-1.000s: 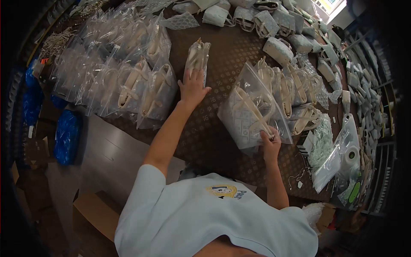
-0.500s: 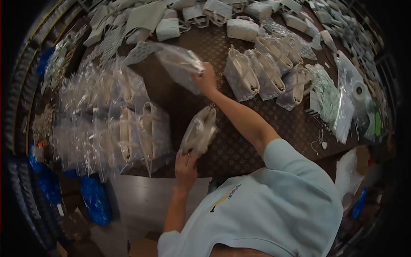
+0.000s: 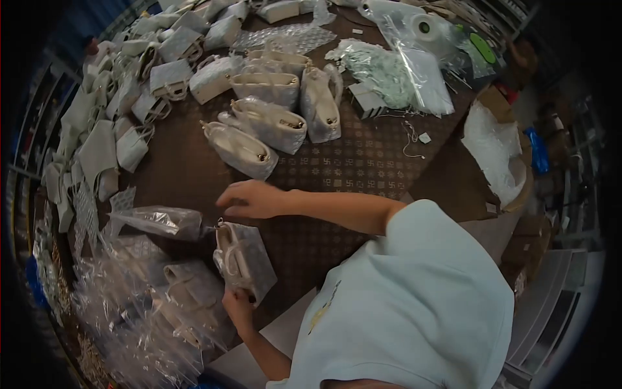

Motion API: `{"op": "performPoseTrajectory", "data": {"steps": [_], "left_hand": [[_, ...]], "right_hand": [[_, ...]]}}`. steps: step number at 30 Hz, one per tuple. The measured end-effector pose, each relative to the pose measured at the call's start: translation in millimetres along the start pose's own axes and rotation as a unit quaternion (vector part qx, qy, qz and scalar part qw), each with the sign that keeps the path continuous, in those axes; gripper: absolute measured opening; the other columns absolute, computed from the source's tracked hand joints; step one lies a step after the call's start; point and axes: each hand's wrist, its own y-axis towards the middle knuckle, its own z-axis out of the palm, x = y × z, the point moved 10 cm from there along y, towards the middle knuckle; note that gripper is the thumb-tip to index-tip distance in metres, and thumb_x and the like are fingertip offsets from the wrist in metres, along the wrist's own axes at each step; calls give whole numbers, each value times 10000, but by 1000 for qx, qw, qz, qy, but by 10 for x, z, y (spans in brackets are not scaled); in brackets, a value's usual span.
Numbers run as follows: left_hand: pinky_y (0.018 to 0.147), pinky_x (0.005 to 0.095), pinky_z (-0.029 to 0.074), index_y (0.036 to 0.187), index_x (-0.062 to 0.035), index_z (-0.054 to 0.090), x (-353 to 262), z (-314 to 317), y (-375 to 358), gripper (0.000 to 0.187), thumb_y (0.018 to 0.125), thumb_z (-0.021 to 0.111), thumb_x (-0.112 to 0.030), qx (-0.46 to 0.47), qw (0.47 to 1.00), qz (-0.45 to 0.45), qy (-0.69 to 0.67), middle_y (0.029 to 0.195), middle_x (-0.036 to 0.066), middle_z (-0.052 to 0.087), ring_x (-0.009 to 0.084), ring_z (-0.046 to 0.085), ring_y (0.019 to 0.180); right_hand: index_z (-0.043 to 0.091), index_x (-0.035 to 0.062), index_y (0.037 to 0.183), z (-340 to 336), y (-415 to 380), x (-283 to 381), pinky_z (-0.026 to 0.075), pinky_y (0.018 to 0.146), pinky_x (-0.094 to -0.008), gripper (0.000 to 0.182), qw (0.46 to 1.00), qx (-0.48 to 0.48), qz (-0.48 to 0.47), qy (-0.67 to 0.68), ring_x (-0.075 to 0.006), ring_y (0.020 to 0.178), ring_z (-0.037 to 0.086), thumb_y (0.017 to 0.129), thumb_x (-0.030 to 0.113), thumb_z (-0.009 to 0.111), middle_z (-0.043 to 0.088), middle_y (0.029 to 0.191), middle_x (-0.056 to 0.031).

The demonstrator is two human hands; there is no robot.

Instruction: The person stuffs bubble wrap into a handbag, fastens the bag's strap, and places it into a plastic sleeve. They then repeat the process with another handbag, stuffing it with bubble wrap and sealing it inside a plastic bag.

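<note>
My left hand (image 3: 238,306) grips the near end of a pale handbag (image 3: 260,259), which stands tilted on the brown patterned table with its handles toward the left. Just beyond that bag, my right hand (image 3: 254,199) hovers with fingers apart and nothing in them. To its left lies a clear plastic-wrapped bundle (image 3: 162,222); what is inside is hard to make out. Several handbags in clear plastic sleeves (image 3: 142,305) are packed together left of my left hand. Farther off, a group of unwrapped pale handbags (image 3: 243,149) stands on the table.
More pale bags (image 3: 172,78) are heaped along the far left edge. At the back right are a pile of pale green crinkled material (image 3: 382,71), flat clear plastic sheets (image 3: 424,78) and a plastic roll (image 3: 424,27). An open cardboard box (image 3: 495,107) stands off the right side.
The view has turned to the right. My right hand has let go of the plastic-wrapped bundle, which now lies on the table. My left hand is still on the handbag.
</note>
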Motion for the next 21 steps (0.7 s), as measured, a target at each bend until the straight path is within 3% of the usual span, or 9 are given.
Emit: {"op": "performPoseTrajectory", "data": {"steps": [2, 6, 7, 11, 12, 14, 16, 17, 21], "left_hand": [[587, 374, 450, 1032, 16, 576, 10, 94, 145, 283, 808, 467, -119, -30, 999, 7, 9, 659, 178, 593, 273, 574, 569], [574, 337, 440, 1013, 47, 563, -769, 319, 225, 273, 829, 491, -141, -7, 993, 79, -90, 636, 147, 577, 201, 547, 565], [571, 328, 437, 1034, 48, 559, -882, 386, 262, 283, 844, 496, -152, -5, 989, 99, -110, 625, 128, 578, 183, 547, 571], [615, 313, 450, 1100, 38, 539, -1108, 612, 264, 319, 880, 497, -189, 11, 996, 34, -86, 789, 117, 619, 180, 567, 674], [653, 296, 452, 1109, 34, 534, -1292, 550, 199, 309, 888, 497, -179, -48, 978, 71, -189, 897, 110, 606, 172, 567, 740], [691, 280, 454, 1119, 31, 530, -1531, 399, 35, 300, 897, 497, -168, -117, 947, 105, -280, 1006, 102, 593, 165, 567, 806], [766, 255, 443, 1133, 27, 520, -1939, -64, -410, 291, 883, 524, -123, -344, 921, 176, -44, 1140, 101, 530, 158, 548, 908], [766, 255, 443, 1133, 27, 520, -2045, -105, -521, 291, 883, 524, -123, -361, 916, 167, -45, 1140, 101, 530, 158, 548, 908], [802, 290, 451, 1144, -1, 532, -2438, 587, -534, 323, 834, 581, -76, -123, 947, 176, -238, 1149, 109, 552, 179, 551, 972]], "right_hand": [[642, 43, 934, -1064, -753, -244, 488, 702, -286, 178, 976, -200, 23, -85, -173, 769, 623, 828, 184, 623, 650, 831, -82], [651, 107, 930, -3357, -2918, -913, 489, 667, -366, 218, 751, -508, 298, -298, -273, 741, 629, 826, 275, 559, 647, 795, -122], [603, 99, 1046, -3718, -3509, -1180, 475, 749, -391, 281, 683, -483, 445, -321, -275, 900, 600, 821, 260, 557, 634, 982, -103], [468, 88, 1203, -4466, -4149, -1692, 419, 873, -410, 453, 584, -313, 473, -581, -300, 1144, 447, 799, 253, 588, 472, 1264, -69], [425, 85, 1239, -4597, -4157, -1805, 395, 912, -419, 512, 560, -264, 460, -637, -311, 1197, 394, 789, 256, 598, 412, 1325, -61], [567, 103, 1053, -4810, -4242, -1915, 393, 879, -425, 298, 600, -267, 376, -654, -272, 1101, 489, 780, 218, 599, 577, 1089, -54], [612, 99, 796, -4828, -4084, -1636, 396, 814, -400, 95, 630, -284, 245, -680, -254, 953, 560, 772, 189, 593, 629, 827, -25], [615, 107, 775, -4826, -3977, -1470, 390, 811, -391, 81, 651, -278, 229, -668, -245, 934, 561, 739, 180, 618, 623, 814, -30], [541, 88, 641, -4757, -3432, -709, 394, 727, -384, 133, 717, -334, 122, -600, -262, 787, 549, 700, 145, 646, 552, 687, -56]]}}
